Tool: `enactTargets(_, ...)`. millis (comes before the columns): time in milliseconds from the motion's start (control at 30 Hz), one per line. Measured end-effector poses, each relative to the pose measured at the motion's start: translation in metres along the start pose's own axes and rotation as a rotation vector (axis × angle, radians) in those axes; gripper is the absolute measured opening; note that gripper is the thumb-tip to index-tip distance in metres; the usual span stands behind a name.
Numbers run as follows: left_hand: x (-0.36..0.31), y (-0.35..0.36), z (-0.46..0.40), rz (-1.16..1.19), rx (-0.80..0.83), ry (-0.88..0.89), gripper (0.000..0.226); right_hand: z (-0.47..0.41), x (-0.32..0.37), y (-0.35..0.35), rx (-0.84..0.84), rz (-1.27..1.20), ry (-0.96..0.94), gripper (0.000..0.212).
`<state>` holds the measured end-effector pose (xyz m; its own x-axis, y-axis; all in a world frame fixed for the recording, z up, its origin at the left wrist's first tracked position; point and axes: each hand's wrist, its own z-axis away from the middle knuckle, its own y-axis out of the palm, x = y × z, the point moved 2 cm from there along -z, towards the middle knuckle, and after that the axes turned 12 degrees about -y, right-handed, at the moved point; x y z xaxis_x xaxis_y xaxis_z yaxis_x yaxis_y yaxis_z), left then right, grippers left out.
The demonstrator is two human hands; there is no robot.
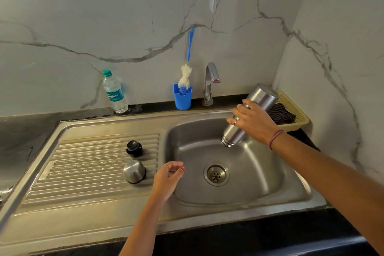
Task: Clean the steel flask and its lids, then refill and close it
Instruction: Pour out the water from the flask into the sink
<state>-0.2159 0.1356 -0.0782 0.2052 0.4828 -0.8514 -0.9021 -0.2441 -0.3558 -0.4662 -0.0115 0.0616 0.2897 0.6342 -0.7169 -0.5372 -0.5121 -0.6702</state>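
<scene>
My right hand grips the steel flask around its middle and holds it tipped upside down, with the open mouth pointing into the sink basin. The black inner lid and the steel outer cap stand on the ribbed drainboard to the left of the basin. My left hand hovers over the basin's left rim with loosely curled fingers, holding nothing.
A tap stands behind the basin. A blue cup holds a bottle brush. A plastic water bottle stands against the marble wall. A yellow basket with a dark cloth sits at the back right. A drain lies mid-basin.
</scene>
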Motion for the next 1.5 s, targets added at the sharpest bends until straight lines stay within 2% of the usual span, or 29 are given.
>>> enactTargets(300, 0.0, -0.002, 0.007, -0.005, 0.013, -0.006, 0.014, 0.001, 0.003, -0.005, -0.014, -0.044, 0.007, 0.059)
enactTargets(633, -0.012, -0.022, 0.004, 0.041, 0.054, -0.023, 0.014, -0.006, 0.012, -0.014, 0.015, -0.104, 0.044, 0.064)
enactTargets(767, -0.019, -0.028, 0.002, 0.07, 0.083, -0.032, 0.015, -0.012, 0.017, -0.016, 0.045, -0.051, 0.03, 0.066)
enactTargets(1267, -0.015, -0.041, -0.006, 0.111, 0.178, -0.017, 0.014, -0.028, 0.045, -0.026, 0.019, -0.19, 0.162, 0.061)
enactTargets(1500, -0.041, -0.041, -0.018, 0.185, 0.167, 0.008, 0.018, -0.026, 0.043, -0.021, -0.047, -0.411, 0.335, 0.068)
